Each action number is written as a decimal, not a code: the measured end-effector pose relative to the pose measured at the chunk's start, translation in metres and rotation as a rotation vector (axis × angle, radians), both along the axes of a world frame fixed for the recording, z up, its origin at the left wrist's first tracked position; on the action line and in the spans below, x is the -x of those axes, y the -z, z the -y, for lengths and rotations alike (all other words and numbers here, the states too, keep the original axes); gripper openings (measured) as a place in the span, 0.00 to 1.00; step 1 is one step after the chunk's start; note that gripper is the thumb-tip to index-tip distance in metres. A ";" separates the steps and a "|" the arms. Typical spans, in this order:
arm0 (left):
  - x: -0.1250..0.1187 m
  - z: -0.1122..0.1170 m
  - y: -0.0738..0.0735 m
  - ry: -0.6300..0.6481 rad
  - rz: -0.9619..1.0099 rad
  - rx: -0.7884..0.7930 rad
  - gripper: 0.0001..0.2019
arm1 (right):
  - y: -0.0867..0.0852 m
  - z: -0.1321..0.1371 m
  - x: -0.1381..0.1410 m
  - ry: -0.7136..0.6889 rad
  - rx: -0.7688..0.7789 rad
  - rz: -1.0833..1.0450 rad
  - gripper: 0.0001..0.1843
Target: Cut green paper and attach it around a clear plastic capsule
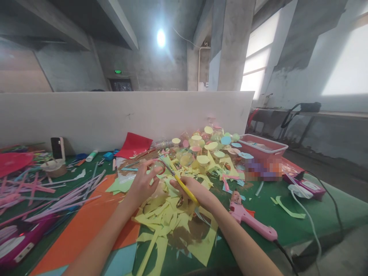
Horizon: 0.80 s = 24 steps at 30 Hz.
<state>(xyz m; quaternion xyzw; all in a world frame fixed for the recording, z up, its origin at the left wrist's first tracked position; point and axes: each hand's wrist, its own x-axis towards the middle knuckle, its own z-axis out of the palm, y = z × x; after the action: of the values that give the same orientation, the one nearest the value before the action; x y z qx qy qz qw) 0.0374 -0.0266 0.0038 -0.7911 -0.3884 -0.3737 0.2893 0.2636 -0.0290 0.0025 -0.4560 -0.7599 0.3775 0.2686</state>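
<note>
My left hand (143, 182) is closed around a small clear round object with a reddish rim (159, 167), held above a heap of yellow paper scraps (166, 216). My right hand (192, 190) grips yellow-handled scissors (178, 180), whose blades point up and left toward that object. Both hands hover over the green table (322, 214). Just beyond them lies a pile of clear balls capped with coloured paper discs (207, 147).
A pink glue gun (250, 220) lies right of my right arm, its cable running off the table edge. A pink tray (263, 147) stands at the back right. An orange sheet (86, 226) and pink strips (37, 195) lie left. A white partition (115, 115) closes the back.
</note>
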 end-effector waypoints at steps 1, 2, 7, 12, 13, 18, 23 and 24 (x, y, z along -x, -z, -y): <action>0.000 0.000 0.000 0.001 -0.006 -0.006 0.17 | 0.001 -0.001 0.001 0.009 -0.005 0.009 0.26; 0.000 0.001 -0.001 0.000 -0.010 -0.010 0.16 | 0.001 -0.002 0.001 0.014 -0.009 0.015 0.26; 0.000 0.003 -0.003 0.004 0.014 -0.018 0.16 | -0.005 0.003 -0.001 -0.026 0.031 -0.014 0.26; 0.000 0.004 -0.004 0.014 0.027 -0.044 0.16 | -0.005 0.006 0.000 -0.039 0.042 -0.003 0.26; 0.000 0.004 -0.004 0.014 0.025 -0.050 0.16 | -0.004 0.005 0.000 -0.041 0.035 -0.001 0.26; 0.001 0.006 -0.005 0.030 0.013 -0.061 0.16 | -0.001 0.001 0.004 -0.038 -0.015 -0.002 0.28; 0.003 0.006 -0.005 0.030 0.017 -0.057 0.17 | -0.005 0.003 0.004 -0.033 -0.039 0.010 0.29; 0.003 0.006 -0.005 0.030 0.016 -0.056 0.17 | -0.006 0.003 0.004 -0.032 -0.033 0.009 0.28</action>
<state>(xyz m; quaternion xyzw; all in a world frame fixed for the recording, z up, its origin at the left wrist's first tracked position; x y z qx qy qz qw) 0.0345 -0.0324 0.0083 -0.7854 -0.3682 -0.3949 0.3026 0.2595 -0.0323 0.0085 -0.4410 -0.7744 0.3673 0.2663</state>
